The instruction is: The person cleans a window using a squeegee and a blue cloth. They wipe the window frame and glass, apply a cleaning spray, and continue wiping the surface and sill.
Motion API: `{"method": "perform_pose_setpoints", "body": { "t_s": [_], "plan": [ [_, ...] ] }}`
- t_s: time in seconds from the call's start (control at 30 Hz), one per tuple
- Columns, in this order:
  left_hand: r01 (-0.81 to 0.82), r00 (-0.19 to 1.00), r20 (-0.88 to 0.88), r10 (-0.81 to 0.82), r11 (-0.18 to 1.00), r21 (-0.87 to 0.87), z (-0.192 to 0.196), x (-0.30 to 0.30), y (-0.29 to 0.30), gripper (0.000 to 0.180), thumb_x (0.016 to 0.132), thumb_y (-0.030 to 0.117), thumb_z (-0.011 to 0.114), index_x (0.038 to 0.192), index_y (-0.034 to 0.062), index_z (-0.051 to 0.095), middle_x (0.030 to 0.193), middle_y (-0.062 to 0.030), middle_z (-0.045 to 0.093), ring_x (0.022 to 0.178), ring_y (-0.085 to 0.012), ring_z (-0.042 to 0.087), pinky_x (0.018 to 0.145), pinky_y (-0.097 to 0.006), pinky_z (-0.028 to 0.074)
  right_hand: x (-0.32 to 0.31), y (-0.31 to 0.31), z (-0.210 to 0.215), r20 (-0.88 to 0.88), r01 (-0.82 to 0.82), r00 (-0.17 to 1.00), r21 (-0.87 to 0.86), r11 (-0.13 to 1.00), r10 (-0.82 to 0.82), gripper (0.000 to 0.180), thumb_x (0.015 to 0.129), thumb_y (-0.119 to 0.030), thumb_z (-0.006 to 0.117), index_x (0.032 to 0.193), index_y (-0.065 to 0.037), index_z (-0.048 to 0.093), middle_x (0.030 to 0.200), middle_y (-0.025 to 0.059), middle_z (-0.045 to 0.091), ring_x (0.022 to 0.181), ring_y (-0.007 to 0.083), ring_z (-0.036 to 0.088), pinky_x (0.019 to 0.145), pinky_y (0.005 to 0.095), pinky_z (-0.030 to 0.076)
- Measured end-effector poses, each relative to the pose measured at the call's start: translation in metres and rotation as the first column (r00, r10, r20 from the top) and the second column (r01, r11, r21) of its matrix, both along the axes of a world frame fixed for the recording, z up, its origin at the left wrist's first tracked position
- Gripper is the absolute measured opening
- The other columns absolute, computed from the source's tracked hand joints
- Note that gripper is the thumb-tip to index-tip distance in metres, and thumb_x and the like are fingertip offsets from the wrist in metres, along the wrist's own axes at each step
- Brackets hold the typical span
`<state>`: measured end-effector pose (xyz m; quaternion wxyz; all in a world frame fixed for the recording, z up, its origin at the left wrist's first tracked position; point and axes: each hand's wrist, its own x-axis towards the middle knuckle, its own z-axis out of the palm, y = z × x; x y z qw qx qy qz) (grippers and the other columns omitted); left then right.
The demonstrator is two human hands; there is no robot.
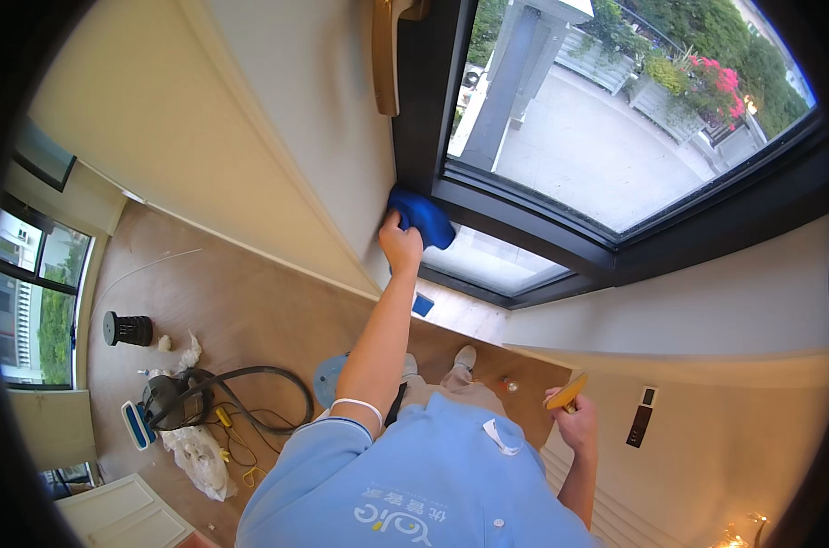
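A rm w/ brown floor and pale walls was seen around the dark-framed door. The blue cloth was grasped in the L hand, held against the door's L edge; a yellow pad was gripped in the R hand, well apart from the door. Prob. risk: the wall next to the door could've been smeared if the cloth slipped. Cloth was bunched, so no clear front was shown; long axis was slanted from the door's L edge down twd its lower pane.
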<state>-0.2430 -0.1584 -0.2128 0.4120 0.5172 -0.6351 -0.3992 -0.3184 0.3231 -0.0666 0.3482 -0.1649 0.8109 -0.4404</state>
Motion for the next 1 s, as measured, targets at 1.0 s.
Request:
{"method": "perform_pose_setpoints", "body": {
  "t_s": [1.0],
  "plan": [
    [0.935,0.353,0.418,-0.837,0.298,-0.194,0.03,-0.263,0.302,0.027,0.082,-0.001,0.061,0.109,0.0,0.062,0.105,-0.0289,0.067,0.092,-0.0521,0.067,0.08,-0.058,0.057,-0.015,0.128,-0.046,-0.067,0.36,0.933,0.127,0.924,-0.355,0.031,0.083,-0.024,0.083,0.103,-0.002,0.078,0.092,0.0183,0.078,0.083,0.0292,0.076,0.075,0.0382,0.058]
  ]
}}
